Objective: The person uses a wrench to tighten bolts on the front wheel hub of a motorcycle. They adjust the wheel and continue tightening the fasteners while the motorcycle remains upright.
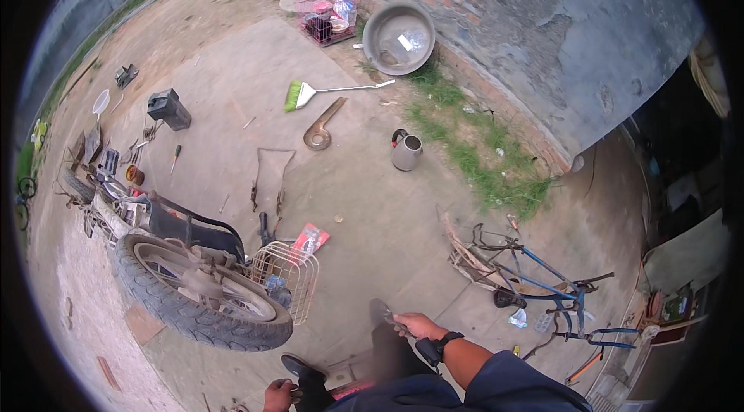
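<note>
My right hand (419, 326), with a dark band on its wrist, is closed around a small dark metal tool whose kind I cannot make out. It is above my right leg, near the shoe. At the lower edge my left hand (280, 396) has its fingers curled together; whatever may be in them is hidden. Beyond it a motorbike (186, 230) lies on its side, its treaded front wheel (155, 317) nearest to me. A cream wire basket (307, 288) stands against that wheel, with a red packet (311, 239) and a black-handled tool (264, 227) just past it.
A blue bicycle frame (542, 261) lies at the right. Farther off are a metal jug (406, 154), a rusty chain guard (318, 137), a green-bristled broom (304, 94), a black container (169, 110) and a screwdriver (177, 158). A large basin (372, 34) leans by the wall (535, 32).
</note>
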Demonstrator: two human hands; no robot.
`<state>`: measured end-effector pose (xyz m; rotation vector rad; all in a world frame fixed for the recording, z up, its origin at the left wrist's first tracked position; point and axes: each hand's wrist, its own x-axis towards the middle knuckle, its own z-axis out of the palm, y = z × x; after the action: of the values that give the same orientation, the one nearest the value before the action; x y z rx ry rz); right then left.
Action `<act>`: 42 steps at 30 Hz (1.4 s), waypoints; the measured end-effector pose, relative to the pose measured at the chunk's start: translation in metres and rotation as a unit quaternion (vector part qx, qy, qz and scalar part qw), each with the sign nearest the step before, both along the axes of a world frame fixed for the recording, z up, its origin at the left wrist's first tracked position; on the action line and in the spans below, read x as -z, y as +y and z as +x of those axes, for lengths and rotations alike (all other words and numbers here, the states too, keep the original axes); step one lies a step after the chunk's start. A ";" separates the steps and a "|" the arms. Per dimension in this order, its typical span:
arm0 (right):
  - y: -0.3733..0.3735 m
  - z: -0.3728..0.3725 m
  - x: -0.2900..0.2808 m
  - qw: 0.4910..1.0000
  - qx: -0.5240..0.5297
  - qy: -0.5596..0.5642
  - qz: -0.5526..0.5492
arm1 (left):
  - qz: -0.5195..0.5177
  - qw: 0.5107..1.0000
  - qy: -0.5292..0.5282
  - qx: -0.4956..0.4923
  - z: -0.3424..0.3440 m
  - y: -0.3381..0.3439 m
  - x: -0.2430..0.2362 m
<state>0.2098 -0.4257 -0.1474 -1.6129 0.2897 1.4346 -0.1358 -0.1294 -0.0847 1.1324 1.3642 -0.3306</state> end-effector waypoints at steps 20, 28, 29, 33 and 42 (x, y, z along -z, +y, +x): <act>-0.049 0.015 -0.010 0.961 -0.224 -0.164 -0.008 | -0.026 0.993 -0.038 -0.105 0.003 -0.003 -0.044; 0.121 -0.075 -0.104 0.945 -0.309 -0.067 -0.081 | 0.004 0.973 -0.064 -0.222 -0.139 0.044 -0.052; 0.142 -0.093 -0.107 0.934 -0.336 -0.069 -0.096 | 0.009 0.969 -0.073 -0.238 -0.160 0.051 -0.056; 0.225 -0.158 -0.108 0.885 -0.453 -0.066 -0.083 | 0.025 0.939 -0.051 -0.340 -0.268 0.045 -0.047; 0.407 -0.281 -0.154 0.782 -0.619 -0.079 0.008 | 0.000 0.863 -0.006 -0.506 -0.397 -0.018 -0.052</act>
<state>-0.0712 -0.0191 0.0067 -1.9542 -1.1046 2.1533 -0.5330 -0.1476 -0.0327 0.2890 1.7464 0.4447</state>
